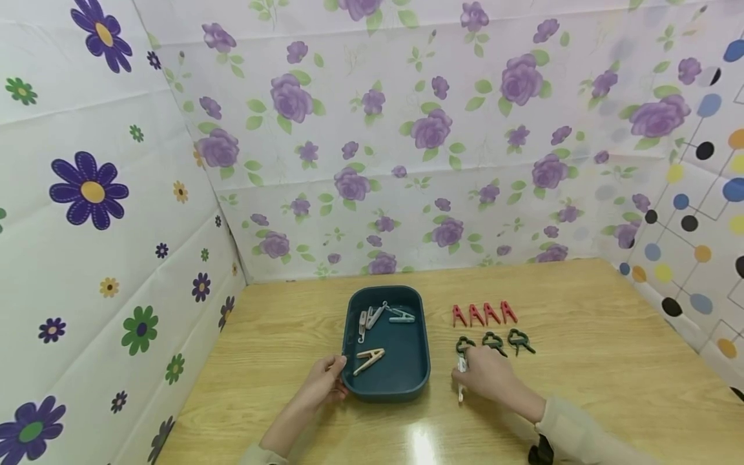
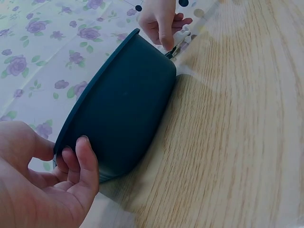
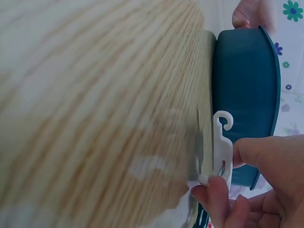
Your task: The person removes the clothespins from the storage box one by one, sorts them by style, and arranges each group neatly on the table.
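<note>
My left hand (image 1: 321, 382) pinches the near left side of a dark teal plastic bin (image 1: 401, 361), thumb at the rim and fingers beneath it on the outer wall. In my right hand (image 1: 491, 374), thumb and fingers pinch a white clothespin with a hooked end (image 3: 222, 147), low over the table to the right of the bin. Inside the bin lie a beige clothespin (image 1: 369, 359), a light blue clothespin (image 1: 401, 316), and pale hooked clothespins (image 1: 375, 316) at the back left.
Right of the bin, several red clothespins (image 1: 475, 315) stand in a row on the wooden table (image 1: 279, 336). Dark green clips (image 1: 519, 340) form a row nearer me, close to the right hand. Patterned cloth walls (image 1: 372, 161) enclose the table's back and sides.
</note>
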A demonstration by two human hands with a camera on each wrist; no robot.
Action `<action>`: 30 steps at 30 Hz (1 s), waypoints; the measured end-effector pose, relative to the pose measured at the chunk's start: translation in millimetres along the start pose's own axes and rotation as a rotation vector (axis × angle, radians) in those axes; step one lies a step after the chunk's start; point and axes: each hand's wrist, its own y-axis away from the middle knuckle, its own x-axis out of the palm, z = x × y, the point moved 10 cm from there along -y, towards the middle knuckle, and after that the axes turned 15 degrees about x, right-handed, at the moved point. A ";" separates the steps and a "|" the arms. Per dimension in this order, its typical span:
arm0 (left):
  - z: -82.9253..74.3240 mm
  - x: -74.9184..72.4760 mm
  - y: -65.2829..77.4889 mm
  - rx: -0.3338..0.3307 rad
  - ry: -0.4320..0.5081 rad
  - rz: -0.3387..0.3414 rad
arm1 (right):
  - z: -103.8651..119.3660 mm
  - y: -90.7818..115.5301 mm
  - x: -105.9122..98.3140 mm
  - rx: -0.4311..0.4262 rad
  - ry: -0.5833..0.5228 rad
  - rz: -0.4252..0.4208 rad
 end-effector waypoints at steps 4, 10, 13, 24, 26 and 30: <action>0.3 0.0 -0.2 0.000 -0.006 0.000 | -3.5 1.1 0.3 -0.005 0.027 -0.002; 0.2 0.4 -1.0 0.003 -0.006 0.001 | -7.8 2.9 -4.2 -0.003 0.091 -0.029; 0.9 0.5 -0.8 0.005 0.000 0.003 | -9.9 3.3 -3.9 0.004 0.107 -0.021; -0.2 0.1 0.5 0.009 -0.012 -0.001 | -7.3 6.0 -5.4 -0.015 0.132 -0.040; 0.1 0.1 0.2 0.011 -0.011 -0.002 | -5.8 6.3 -6.8 -0.022 0.142 -0.045; 0.7 0.0 -0.1 0.015 -0.009 -0.001 | -0.2 7.6 -13.7 -0.056 0.155 -0.085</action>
